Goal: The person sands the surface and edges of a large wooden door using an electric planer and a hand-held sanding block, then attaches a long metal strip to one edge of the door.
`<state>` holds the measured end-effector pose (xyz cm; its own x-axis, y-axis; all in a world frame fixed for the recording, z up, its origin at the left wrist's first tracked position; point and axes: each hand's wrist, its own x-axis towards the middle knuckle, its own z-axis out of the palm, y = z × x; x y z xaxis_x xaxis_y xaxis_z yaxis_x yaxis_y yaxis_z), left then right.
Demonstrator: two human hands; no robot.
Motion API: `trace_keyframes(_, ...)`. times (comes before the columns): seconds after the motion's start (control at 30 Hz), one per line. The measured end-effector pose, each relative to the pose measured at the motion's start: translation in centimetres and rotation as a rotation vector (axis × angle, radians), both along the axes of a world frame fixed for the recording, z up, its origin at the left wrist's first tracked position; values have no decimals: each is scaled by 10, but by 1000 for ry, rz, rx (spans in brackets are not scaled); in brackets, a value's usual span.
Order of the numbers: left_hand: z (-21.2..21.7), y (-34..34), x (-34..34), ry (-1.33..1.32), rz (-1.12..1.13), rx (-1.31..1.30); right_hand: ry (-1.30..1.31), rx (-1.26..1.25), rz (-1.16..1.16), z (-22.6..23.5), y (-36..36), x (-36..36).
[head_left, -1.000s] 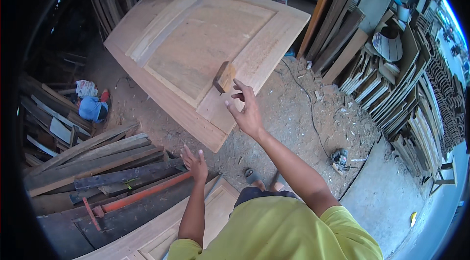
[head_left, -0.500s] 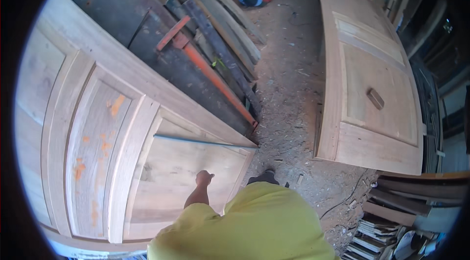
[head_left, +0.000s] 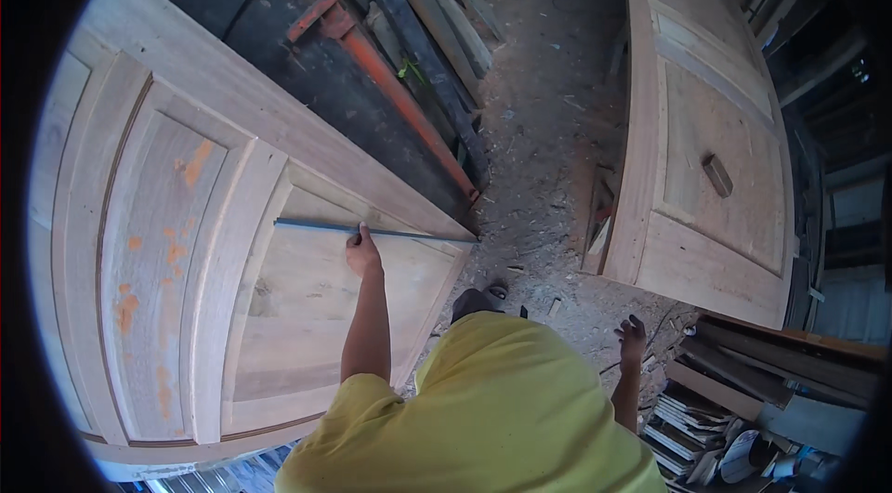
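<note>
Single head-worn fisheye, looking steeply down past the wearer's yellow shirt (head_left: 483,409) at near edge. Close on the panelled door (head_left: 186,242) at left; second door (head_left: 706,140) further off at right, sawdust floor (head_left: 548,121) running between them to far edge. Heavy barrel bend, dark rim. No second view.

Your yellow short-sleeved shirt (head_left: 483,409), loose and creased across the front, sleeves ending above the elbows, bare forearms, your left hand (head_left: 362,253) and right hand (head_left: 632,341) ungloved, a dark shoe (head_left: 476,302) below the hem
</note>
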<state>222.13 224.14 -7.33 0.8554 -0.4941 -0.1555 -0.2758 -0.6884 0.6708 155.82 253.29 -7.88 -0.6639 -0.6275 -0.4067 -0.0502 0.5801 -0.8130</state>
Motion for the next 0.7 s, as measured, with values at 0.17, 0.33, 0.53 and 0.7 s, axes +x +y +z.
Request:
trace_keyframes(0.17, 0, -8, 10, 136, -3, 95, 129, -51, 185, 70, -38, 43)
trace_keyframes(0.33, 5, 0, 8, -105, -139, 125, 36, 315, 9, -9, 88, 82)
trace_keyframes(0.53, 0, -31, -68, 1, -732, -175, -329, 140, -722, -28, 246, 151)
trace_keyframes(0.7, 53, -41, -187, -409, -1059, -88, -335, 135, -854, -20, 280, 153)
